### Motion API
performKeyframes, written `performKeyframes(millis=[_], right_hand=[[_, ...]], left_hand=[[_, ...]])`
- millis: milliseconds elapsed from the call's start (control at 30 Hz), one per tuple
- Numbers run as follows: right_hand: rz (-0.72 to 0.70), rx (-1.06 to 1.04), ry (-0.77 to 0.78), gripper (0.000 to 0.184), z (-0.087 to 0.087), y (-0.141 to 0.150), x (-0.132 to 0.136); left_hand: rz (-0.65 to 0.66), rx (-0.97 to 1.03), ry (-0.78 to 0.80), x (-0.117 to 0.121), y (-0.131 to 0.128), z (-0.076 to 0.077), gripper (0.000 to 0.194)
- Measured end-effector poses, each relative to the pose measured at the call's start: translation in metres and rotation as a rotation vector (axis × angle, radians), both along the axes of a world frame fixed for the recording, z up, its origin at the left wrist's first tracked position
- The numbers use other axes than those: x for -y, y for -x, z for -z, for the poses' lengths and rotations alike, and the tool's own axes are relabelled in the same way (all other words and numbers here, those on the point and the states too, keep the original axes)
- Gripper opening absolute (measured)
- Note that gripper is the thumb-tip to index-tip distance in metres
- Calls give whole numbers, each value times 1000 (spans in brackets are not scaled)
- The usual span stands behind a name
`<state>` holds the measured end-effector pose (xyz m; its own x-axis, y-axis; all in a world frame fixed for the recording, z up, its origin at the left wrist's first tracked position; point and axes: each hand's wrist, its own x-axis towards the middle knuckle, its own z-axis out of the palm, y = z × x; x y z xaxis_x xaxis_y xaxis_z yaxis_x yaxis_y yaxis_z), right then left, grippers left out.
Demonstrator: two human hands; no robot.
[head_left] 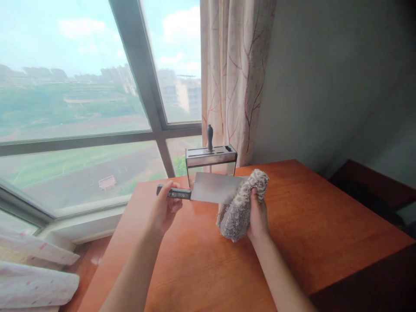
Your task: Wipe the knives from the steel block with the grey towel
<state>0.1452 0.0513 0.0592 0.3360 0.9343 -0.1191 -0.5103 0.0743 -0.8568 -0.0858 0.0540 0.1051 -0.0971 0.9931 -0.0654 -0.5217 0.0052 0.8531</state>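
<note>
Reaching forward, clasping the cleaver [212,187] by its handle in the left hand [166,211], pinching the cloth [237,216] at the blade's end with the right hand [259,214], above a wooden table [208,271], near window [143,60] and curtain [237,78].

This looks like a room in a home, apparently high up. Beneath the fingers [175,205] spreads a glossy wooden desk [299,212]; beyond them hangs a branch-patterned curtain [238,73]. To their left, a large framed window [155,125] looks down on a green field [65,167], with spotted fabric [35,284] and reddish flooring [91,255] lower on that side. A plain wall [325,86] stands to their right.
</note>
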Motion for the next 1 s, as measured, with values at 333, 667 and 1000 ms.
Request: performKeyframes(millis=[333, 667, 1000], right_hand=[[-371, -255, -209, 60, -16, 6, -15], [-358, -229, 17, 40, 16, -6, -21], [-426, -132, 79, 57, 22, -12, -20]], left_hand=[[130, -83, 129, 12, 9, 33, 37], [-37, -2, 64, 9, 9, 32, 32], [4, -131, 25, 11, 24, 35, 31]])
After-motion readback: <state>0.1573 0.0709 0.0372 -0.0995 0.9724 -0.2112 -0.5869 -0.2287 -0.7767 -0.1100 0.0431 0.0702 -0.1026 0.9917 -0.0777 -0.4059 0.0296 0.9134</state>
